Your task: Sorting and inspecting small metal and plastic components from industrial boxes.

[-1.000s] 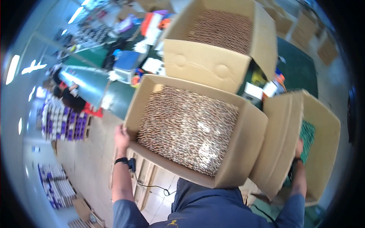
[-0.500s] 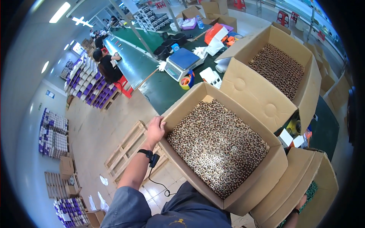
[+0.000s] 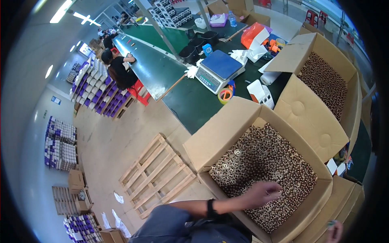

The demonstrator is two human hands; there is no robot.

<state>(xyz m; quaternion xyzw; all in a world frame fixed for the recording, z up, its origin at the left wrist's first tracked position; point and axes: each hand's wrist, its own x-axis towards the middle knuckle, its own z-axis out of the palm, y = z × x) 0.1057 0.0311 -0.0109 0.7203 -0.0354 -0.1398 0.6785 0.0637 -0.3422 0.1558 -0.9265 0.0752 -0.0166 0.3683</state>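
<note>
An open cardboard box (image 3: 227, 135) in front of me holds many small dark-brown and brass-coloured metal pieces (image 3: 283, 170), several with a star-like outline. Over these pieces reaches my left hand (image 3: 262, 195), palm side turned down, its fingers curved and a little apart, with nothing visible in them. At the lower right, my right hand (image 3: 334, 232) is raised beside the box, fingers pinched together and blurred. A small greenish piece (image 3: 332, 223) shows at its fingertips. Another cardboard box (image 3: 334, 206) stands near that hand, its contents hidden from here.
A larger box (image 3: 312, 111) of brown pieces stands behind on the green table (image 3: 178, 105). Nearby are a scale (image 3: 219, 71), tape rolls (image 3: 226, 95) and white gloves (image 3: 191, 72). A wooden pallet (image 3: 156, 178) lies on the floor at left. A seated person (image 3: 121, 69) works farther off.
My left hand has let go of the box's rim and moved right over the pieces. My right hand has come up out of the box with green pieces. The view has shifted.
</note>
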